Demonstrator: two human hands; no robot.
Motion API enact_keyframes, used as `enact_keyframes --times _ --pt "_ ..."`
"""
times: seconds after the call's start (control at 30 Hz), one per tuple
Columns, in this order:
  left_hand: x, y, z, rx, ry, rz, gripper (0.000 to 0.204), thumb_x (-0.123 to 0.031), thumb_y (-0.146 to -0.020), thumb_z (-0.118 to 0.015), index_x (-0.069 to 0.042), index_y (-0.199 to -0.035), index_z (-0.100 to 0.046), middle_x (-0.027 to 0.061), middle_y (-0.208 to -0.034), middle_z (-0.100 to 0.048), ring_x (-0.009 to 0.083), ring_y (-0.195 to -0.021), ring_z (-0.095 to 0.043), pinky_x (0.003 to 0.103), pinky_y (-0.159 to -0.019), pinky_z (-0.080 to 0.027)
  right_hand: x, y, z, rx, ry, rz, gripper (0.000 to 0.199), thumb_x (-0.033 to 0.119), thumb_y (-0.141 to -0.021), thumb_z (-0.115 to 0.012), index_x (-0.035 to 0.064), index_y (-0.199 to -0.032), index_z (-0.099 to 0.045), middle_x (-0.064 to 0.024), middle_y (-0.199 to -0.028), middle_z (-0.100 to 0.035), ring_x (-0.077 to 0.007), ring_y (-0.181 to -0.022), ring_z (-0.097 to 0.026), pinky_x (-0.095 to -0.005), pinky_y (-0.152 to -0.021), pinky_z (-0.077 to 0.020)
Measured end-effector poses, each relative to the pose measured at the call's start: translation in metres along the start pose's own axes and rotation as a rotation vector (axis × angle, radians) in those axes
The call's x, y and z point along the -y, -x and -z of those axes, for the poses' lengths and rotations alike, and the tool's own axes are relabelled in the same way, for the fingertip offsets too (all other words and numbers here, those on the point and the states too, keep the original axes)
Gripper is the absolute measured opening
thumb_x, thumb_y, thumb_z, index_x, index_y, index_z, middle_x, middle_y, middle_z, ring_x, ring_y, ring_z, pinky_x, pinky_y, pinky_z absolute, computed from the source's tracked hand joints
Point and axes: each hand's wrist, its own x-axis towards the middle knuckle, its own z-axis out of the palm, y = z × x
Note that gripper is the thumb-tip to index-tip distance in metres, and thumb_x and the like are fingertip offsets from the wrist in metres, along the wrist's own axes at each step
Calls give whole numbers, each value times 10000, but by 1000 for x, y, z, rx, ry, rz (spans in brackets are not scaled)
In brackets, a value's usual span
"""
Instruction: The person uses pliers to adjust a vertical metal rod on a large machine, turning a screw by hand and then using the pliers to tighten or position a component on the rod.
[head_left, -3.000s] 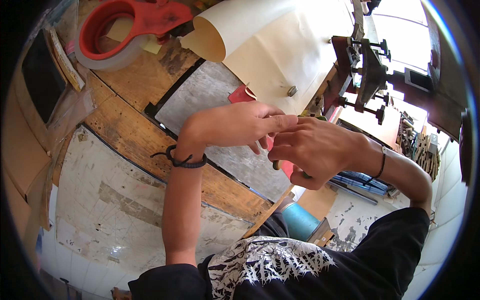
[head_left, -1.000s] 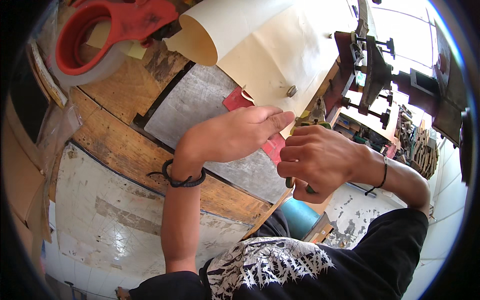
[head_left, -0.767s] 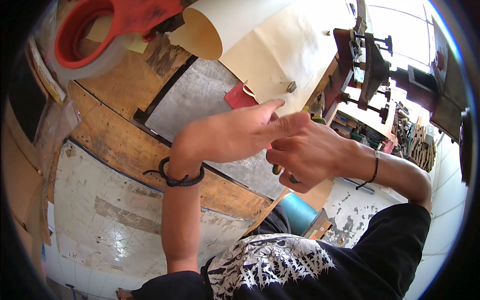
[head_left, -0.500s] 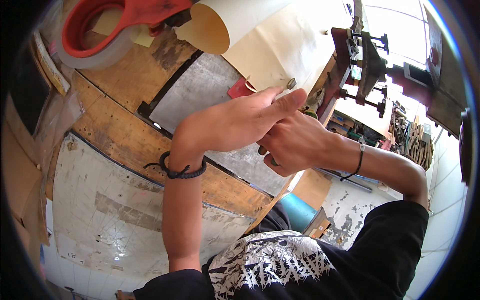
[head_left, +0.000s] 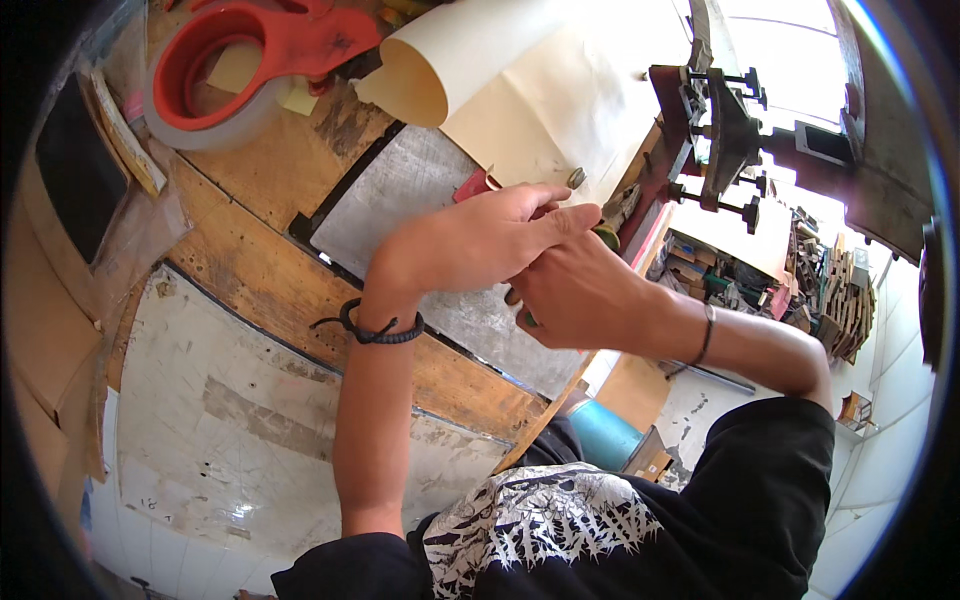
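Note:
My left hand (head_left: pixel 480 240) lies against the top of my right hand, its thumb and forefinger stretched out and its other fingers mostly hidden. My right hand (head_left: pixel 585 290) is closed in a fist around a green and dark tool handle (head_left: pixel 606 237); small green and dark bits also show at the lower side of the fist. Most of the handle is covered, so its kind is unclear. Both hands are over a grey metal plate (head_left: pixel 375 185) on the wooden bench. A small red piece (head_left: pixel 474 184) lies just beyond my left hand.
A red tape dispenser (head_left: pixel 262 60) stands at the far left. Beyond the hands is a cream paper sheet (head_left: pixel 560 110) with a rolled edge and a small metal piece (head_left: pixel 576 178). A dark clamp frame (head_left: pixel 725 140) is at the right; a worn white board (head_left: pixel 230 400) lies nearer.
The view has shifted slightly. My right forearm and elbow have moved a little to the left. Both hands stay pressed together, the right one still closed on the green and dark handle.

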Motion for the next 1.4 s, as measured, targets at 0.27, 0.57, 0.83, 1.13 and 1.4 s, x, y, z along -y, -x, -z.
enact_keyframes --times 0.27,0.57,0.83,1.13,1.4 --pt "-3 -18 -24 158 391 139 645 -556 -1014 -474 52 -1221 -531 120 -938 -687 162 -810 -703 282 -669 -582 -2 54 31 -335 -107 24 364 130 -720 -720 64 -1064 -619 -90 -1021 -617 -261 -1086 -563 -441 -1065 -374" --pt "-11 -21 -39 259 443 231 850 -335 -956 -673 54 -1488 -135 176 -924 -680 240 -785 -731 357 -683 -637 -19 89 -2 -852 -230 -102 378 100 -625 -874 90 -916 -632 -89 -1045 -572 -356 -1049 -623 -481 -846 -539" --pt "-19 -18 -41 242 532 241 790 -144 -958 -661 14 -1539 -150 96 -906 -670 140 -690 -679 251 -495 -552 -13 87 -22 -936 -325 -82 364 93 -720 -838 64 -1009 -619 -134 -1068 -654 -406 -1188 -611 -547 -1033 -490" --pt "-11 -21 -39 178 401 233 704 -77 -965 -567 -19 -1555 -187 45 -774 -617 95 -476 -559 229 -380 -450 -13 88 -27 -1029 -360 -155 323 103 -729 -839 49 -1000 -672 -123 -1043 -687 -400 -1169 -628 -509 -996 -525" --pt "-1 -22 -43 115 281 143 654 -87 -987 -503 -14 -1559 -194 -14 -794 -535 37 -644 -468 216 -526 -410 -18 82 -17 -920 -320 19 255 53 -709 -804 69 -954 -736 -63 -961 -695 -272 -997 -683 -500 -1051 -507"
